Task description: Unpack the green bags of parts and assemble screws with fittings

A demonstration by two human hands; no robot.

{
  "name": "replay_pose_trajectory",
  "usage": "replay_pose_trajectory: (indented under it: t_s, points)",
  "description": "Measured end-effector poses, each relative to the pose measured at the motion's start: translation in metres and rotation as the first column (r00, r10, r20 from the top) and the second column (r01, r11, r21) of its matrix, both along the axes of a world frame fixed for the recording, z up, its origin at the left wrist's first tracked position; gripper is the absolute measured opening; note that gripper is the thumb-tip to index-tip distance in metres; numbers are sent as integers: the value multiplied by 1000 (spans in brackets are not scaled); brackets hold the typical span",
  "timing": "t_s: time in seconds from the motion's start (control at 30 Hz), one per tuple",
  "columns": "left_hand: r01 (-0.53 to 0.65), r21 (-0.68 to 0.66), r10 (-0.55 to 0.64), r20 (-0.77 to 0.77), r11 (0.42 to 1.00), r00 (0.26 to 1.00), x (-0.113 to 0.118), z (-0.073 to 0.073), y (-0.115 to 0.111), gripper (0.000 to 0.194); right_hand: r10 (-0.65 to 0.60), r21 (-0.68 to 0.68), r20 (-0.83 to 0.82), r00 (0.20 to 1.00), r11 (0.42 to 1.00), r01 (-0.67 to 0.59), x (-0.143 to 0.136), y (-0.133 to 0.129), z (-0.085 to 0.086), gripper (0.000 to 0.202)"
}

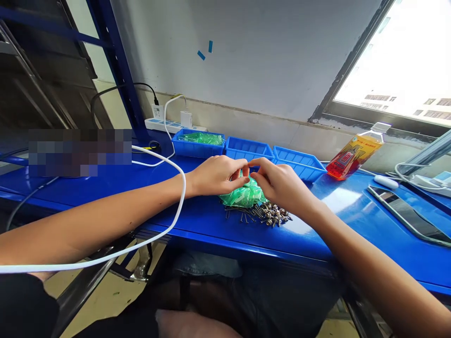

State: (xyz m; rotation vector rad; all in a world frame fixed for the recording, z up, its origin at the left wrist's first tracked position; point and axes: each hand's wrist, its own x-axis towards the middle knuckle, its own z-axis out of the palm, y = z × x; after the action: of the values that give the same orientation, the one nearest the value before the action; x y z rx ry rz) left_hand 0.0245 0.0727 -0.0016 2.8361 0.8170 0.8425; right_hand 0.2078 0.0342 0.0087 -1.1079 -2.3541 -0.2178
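Observation:
My left hand [218, 174] and my right hand [282, 182] meet fingertip to fingertip over the blue table, each with thumb and fingers drawn into a pinch. Whatever they hold is too small or hidden to name. Right under and behind the fingertips lies a heap of green clear plastic bags [243, 195], partly covered by the hands. A pile of screws [276, 214] with wide metal heads lies in front of the bags, close below my right hand. Several thin screws [243, 215] stick out to the left of that pile.
Three blue bins stand along the wall: one [199, 149] with green plastic bags, a middle one [248, 146] and a right one [299, 164]. A tilted drink bottle [355, 152] and a phone [410, 213] are at right. A white cable [178, 206] crosses over my left forearm.

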Motion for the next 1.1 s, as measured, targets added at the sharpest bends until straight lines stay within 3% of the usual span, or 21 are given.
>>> replay_pose_trajectory:
  t_s: [0.2, 0.43, 0.57, 0.83, 1.1]
  points:
    - [57, -63, -47, 156, 996, 987, 1, 0, -2, 27, 58, -89, -105, 993, 994, -67, 0, 3, -3, 24]
    - [246, 114, -263, 184, 963, 947, -2, 9, -17, 45, 178, 123, -192, 965, 980, -157, -6, -11, 2, 21]
    - [332, 127, -351, 187, 935, 917, -1, 11, -26, 50, 202, 266, -188, 961, 953, -148, -11, -21, 3, 22]
    - [448, 70, -452, 214, 891, 866, -1, 9, -26, 47, 186, 334, -219, 958, 937, -106, -13, -26, 3, 18]
    - [441, 70, -446, 165, 895, 880, 0, 9, -25, 47, 248, 374, -156, 956, 911, -175, -12, -26, 6, 18]
